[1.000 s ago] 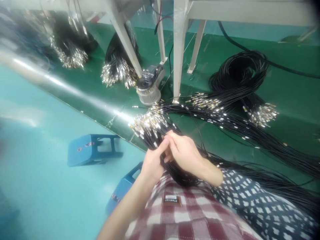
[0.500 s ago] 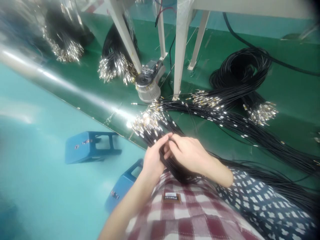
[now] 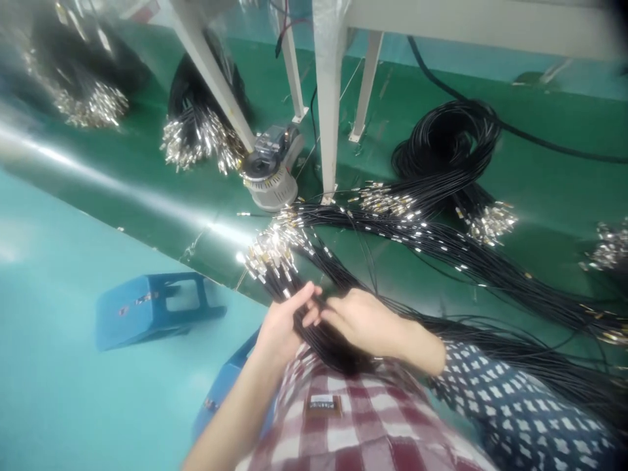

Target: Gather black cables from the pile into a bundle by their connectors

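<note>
A bundle of thin black cables [image 3: 328, 345] with shiny metal end connectors [image 3: 272, 252] lies against my lap, its ends pointing away to the upper left. My left hand [image 3: 280, 325] is wrapped round this bundle below the connectors, thumb on top. From the other side my right hand [image 3: 367, 322] is closed at the bundle, its thumb and fingers pinched on the dark strands. How many strands it pinches is hidden. The fingertips of both hands are close together over the cables. Just beyond, more cables run along the green surface to the right.
A coiled cable bundle [image 3: 444, 140] lies at the right on the green mat [image 3: 554, 190]. A grey round device [image 3: 271, 186] stands by white table legs [image 3: 328, 98]. Another connector bundle [image 3: 196, 137] hangs at the back left. A blue stool [image 3: 125, 311] lies on the light-blue floor.
My hands have shifted slightly down and left in the view with the bundle. The fingertips, which met on top of it, are now a little apart. The whole view has shifted somewhat.
</note>
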Available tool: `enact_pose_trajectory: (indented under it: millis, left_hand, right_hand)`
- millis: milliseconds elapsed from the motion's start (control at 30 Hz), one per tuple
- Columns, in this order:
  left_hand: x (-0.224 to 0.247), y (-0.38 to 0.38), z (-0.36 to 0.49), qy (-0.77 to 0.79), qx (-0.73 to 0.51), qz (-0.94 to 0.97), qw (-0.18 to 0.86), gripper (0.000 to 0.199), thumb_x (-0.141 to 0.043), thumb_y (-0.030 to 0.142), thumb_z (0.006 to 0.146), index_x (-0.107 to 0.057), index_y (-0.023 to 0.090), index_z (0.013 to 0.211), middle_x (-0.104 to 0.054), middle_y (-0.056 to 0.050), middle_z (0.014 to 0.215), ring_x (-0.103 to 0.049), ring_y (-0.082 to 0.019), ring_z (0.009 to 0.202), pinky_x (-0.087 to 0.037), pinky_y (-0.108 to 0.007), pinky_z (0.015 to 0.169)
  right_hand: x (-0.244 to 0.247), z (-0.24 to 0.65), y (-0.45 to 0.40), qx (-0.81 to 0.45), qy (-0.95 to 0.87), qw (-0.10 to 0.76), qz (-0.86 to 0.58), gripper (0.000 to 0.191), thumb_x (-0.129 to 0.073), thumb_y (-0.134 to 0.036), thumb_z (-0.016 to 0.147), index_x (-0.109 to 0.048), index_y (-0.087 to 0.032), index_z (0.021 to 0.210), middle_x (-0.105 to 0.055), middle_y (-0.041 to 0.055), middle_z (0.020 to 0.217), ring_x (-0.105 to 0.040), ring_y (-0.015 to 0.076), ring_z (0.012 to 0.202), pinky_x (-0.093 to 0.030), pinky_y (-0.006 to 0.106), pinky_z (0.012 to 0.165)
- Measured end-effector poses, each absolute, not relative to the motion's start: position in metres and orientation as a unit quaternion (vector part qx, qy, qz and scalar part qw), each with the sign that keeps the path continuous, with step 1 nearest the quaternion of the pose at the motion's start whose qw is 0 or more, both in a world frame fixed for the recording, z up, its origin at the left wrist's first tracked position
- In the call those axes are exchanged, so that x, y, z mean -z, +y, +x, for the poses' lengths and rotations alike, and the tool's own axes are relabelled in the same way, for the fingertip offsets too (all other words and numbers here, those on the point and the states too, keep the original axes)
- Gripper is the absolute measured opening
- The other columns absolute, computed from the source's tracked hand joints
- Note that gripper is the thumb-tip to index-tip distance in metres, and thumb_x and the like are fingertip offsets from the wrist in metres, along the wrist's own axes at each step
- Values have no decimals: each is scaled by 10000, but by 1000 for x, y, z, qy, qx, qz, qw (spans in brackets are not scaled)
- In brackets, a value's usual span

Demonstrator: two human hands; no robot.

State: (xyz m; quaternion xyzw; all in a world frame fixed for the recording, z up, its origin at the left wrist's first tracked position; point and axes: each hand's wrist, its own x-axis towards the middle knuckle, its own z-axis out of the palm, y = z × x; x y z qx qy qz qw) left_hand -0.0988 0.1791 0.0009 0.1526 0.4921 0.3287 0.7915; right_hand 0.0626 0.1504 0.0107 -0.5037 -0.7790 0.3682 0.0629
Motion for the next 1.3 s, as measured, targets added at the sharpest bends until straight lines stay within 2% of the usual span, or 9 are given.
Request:
enact_pose_trajectory:
  millis: [100,200,267,400,500,600,800,1067,1300]
  left_hand:
    - [7,183,-106,467,-324,160,807,256,-744,349,772,-678,107,725,-495,15,538,-476,-87,502,-422,-229,530]
    - [12,184,-111,453,-344,183,802,219,-745,309,771,-675,114,702,-638,-51,903,-544,-95,632,-469,-247,592]
    - [13,184,-111,455,-346,207,794,230,-746,297,769,-666,109,663,-642,-76,1054,-588,-133,771,-498,-264,688]
    - [10,182,-106,415,-372,226,799,254,-712,321,801,-632,130,654,-625,-58,744,-604,-195,857,-468,-346,906]
    - [9,178,-100,387,-403,176,810,270,-672,309,834,-566,153,642,-440,32,537,-471,-108,557,-472,-319,728]
    - [7,172,-96,386,-431,151,801,144,-702,259,801,-610,156,757,-323,78,483,-328,-71,456,-349,-242,543]
    - [-11,158,-84,409,-449,159,778,288,-743,224,757,-670,138,1022,-331,85,495,-340,-74,478,-355,-249,562]
    - [-18,143,-84,433,-447,167,764,150,-760,230,746,-708,118,832,-358,71,492,-400,-67,498,-419,-254,620]
    - [-25,140,-85,424,-430,207,769,166,-770,234,728,-727,111,832,-441,48,481,-437,-66,471,-401,-239,570]
  right_hand:
    - [-4,95,176,-466,-727,148,-483,251,-590,-437,898,-636,-191,910,-684,34,869,-622,170,781,-429,276,707]
    - [28,127,215,-410,-509,311,-690,259,-673,-413,823,-624,-182,930,-644,79,1037,-579,208,991,-433,302,833]
    - [55,136,239,-417,-376,351,-749,297,-678,-416,816,-594,-167,954,-639,104,1021,-579,214,977,-443,309,807]
    - [76,121,254,-523,-333,361,-696,335,-507,-496,915,-565,-168,887,-550,-5,612,-520,129,560,-395,246,541]
    - [51,109,224,-570,-344,386,-638,341,-462,-504,939,-555,-182,875,-373,-85,470,-338,87,425,-275,218,459]
    - [12,114,172,-629,-415,375,-540,337,-444,-485,967,-553,-183,864,-386,-87,434,-307,75,416,-259,213,465]
    - [-20,131,82,-654,-469,262,-532,359,-365,-463,1013,-544,-175,893,-425,-74,466,-338,79,459,-319,217,523]
    - [-5,124,31,-608,-553,228,-522,346,-333,-428,1027,-553,-180,929,-438,-51,558,-400,95,520,-329,227,538]
    - [-5,120,29,-587,-579,225,-520,355,-311,-419,1032,-563,-178,966,-448,-45,570,-416,101,523,-351,225,546]
